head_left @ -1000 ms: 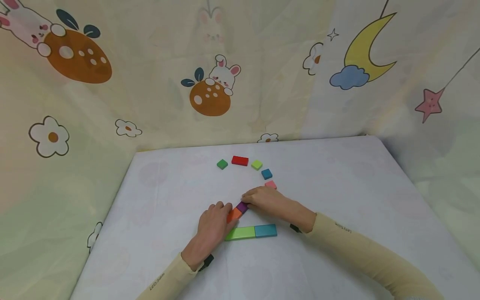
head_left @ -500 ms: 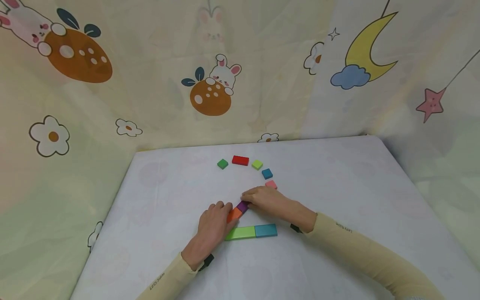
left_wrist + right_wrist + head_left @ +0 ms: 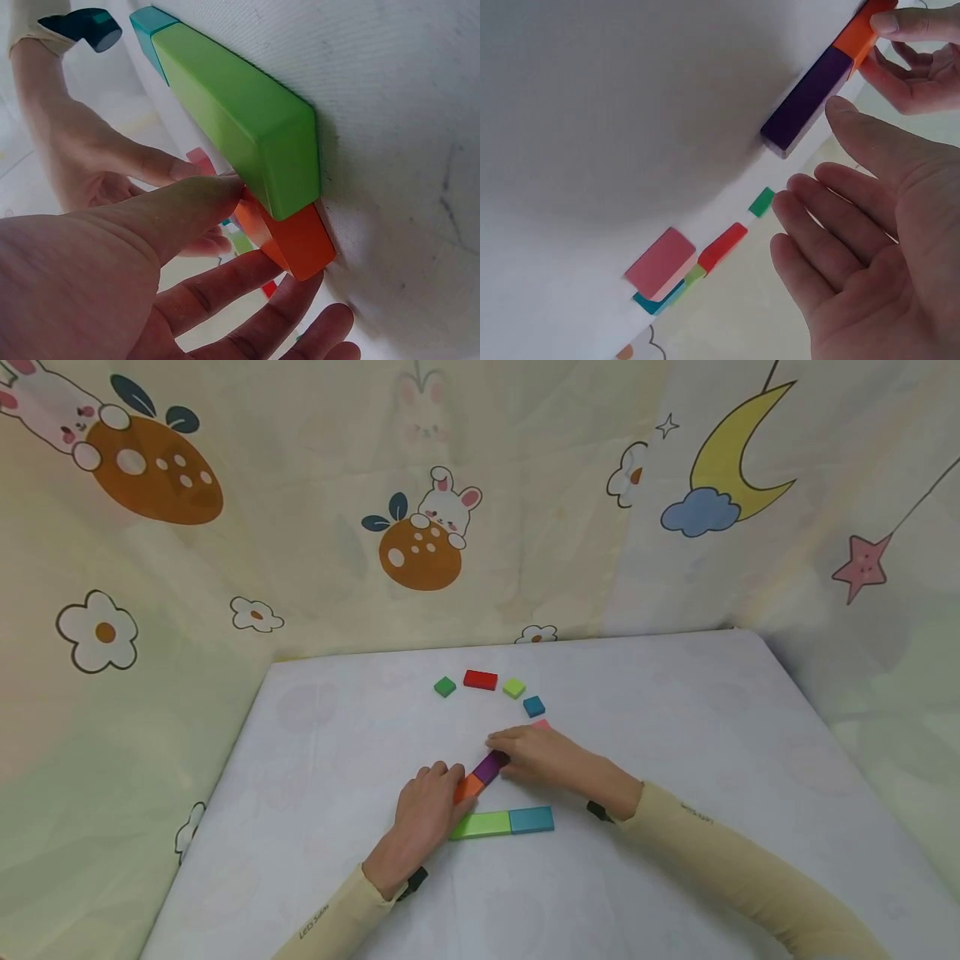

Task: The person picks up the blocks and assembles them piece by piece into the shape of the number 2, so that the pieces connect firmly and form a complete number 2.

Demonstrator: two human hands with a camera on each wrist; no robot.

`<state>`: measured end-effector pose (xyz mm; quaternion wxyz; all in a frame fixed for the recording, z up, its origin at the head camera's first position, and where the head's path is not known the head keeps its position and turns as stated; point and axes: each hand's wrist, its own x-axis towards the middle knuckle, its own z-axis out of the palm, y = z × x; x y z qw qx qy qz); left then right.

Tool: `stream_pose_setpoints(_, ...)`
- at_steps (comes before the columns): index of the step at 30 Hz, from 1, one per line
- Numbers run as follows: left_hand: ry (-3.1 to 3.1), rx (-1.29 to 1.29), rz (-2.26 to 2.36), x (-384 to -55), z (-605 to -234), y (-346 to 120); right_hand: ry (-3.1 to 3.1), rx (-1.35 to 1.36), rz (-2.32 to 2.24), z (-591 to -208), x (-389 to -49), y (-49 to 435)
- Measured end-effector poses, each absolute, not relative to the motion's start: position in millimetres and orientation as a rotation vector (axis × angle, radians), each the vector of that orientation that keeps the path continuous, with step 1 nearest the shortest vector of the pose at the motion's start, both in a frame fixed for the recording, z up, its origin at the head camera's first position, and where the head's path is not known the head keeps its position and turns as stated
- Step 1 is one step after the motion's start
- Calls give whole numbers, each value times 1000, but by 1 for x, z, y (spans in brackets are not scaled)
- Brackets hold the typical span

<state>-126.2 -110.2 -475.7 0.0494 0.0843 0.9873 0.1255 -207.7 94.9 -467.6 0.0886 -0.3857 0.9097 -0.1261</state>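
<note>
My left hand (image 3: 427, 810) pinches an orange block (image 3: 300, 240) between thumb and fingers. Against its near end lies a light green block (image 3: 240, 112), joined to a teal block (image 3: 531, 820). A purple block (image 3: 808, 101) meets the orange one end to end, slanting up to the right in the head view. My right hand (image 3: 877, 225) is just beyond the purple block. Its fingers are extended and the thumb tip is close beside the block; contact there is hard to tell. In the head view the right hand covers the purple block's far end.
Past the right hand a pink block (image 3: 662, 262) lies partly hidden in the head view. Behind it curve a blue block (image 3: 534, 706), a small lime block (image 3: 513, 688), a red block (image 3: 480, 680) and a green block (image 3: 445, 687). A patterned cloth (image 3: 315, 527) rises behind the white table (image 3: 637, 693).
My right hand has loosened and shifted slightly up and right off the purple block, so more of that block shows. The left hand has stayed on the orange block.
</note>
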Motion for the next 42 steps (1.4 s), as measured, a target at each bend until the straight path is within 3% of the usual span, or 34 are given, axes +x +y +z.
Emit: stream_pose_setpoints(42,2990,260,418,-127,-476,-111,2868,-886,-330,-465,-236,155)
